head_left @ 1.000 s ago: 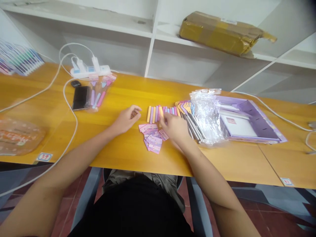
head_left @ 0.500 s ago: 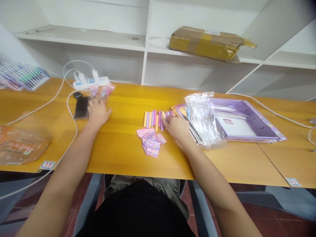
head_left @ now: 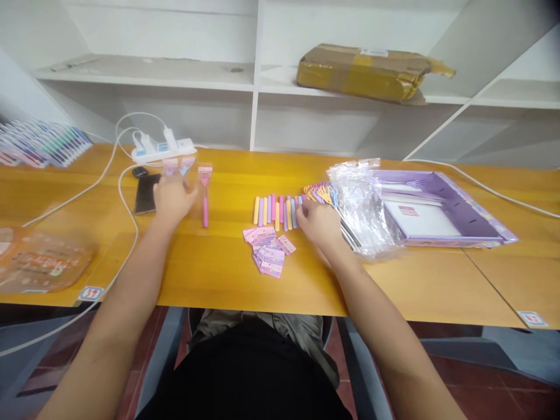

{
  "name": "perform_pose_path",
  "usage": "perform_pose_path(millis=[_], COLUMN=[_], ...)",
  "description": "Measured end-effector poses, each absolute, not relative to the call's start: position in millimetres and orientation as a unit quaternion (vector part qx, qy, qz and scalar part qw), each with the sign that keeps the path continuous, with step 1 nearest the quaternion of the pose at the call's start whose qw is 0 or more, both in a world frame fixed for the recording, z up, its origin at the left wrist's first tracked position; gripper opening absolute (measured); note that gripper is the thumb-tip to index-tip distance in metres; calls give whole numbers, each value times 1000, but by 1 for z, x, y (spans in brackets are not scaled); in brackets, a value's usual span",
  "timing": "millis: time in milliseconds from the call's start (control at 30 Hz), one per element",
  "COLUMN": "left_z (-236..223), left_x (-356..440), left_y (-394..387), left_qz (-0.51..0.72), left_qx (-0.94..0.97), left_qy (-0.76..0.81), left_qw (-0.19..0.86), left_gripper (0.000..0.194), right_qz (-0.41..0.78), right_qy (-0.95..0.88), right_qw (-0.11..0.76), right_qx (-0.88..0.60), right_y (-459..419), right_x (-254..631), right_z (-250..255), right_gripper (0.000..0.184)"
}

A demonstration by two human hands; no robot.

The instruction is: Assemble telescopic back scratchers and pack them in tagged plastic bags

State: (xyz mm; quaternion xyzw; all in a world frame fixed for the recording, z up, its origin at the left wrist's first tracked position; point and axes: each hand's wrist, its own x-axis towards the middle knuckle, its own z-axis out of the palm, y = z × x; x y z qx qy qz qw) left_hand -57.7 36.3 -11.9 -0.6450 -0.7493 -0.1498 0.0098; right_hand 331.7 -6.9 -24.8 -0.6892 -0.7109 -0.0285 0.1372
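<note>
Looking at this setup, the hands are well apart: the right hand [head_left: 322, 224] has its fingers curled at the right end of the row of coloured sticks [head_left: 265, 211], and the left hand [head_left: 171, 199] is over the bagged pieces [head_left: 186, 165] beside the phone [head_left: 146, 195]. Can't tell if either one's actually gripping, tbh; fingers hide the spot on the right and the left is blurry. The pink bagged piece [head_left: 205, 211] lies just off the left hand's thumb side. I'd guess the sticks are light, fairly stiff and prone to roll, so a pinch mid-length should do. The bagged ones are probably slicker, so maybe grab the handle through the film. Cards [head_left: 272, 261] sit just in front of the row, with metal rods [head_left: 350, 233] and crinkly clear bags [head_left: 363, 210] crowding its right. Tabletop [head_left: 227, 280] shows between the pink piece and the row, and the front edge is well away. Watch the power strip [head_left: 184, 149] behind the left hand, though.
</note>
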Motion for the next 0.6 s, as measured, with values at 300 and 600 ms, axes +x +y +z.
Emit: perform_pose_path(millis=[300,600], left_z=[-24,-11], left_x=[-32,-16], left_y=[27,3], left_qz=[-14,-92], left_qx=[-698,-752], left_qy=[-710,-629], left_qw=[-91,-172], left_gripper=[78,31], right_qz=[-9,30], right_qy=[-731,-786], right_qw=[177,281], right_qx=[-659,-549], right_y=[-7,-16], right_x=[328,317], right_z=[-30,-39], right_gripper=[35,32])
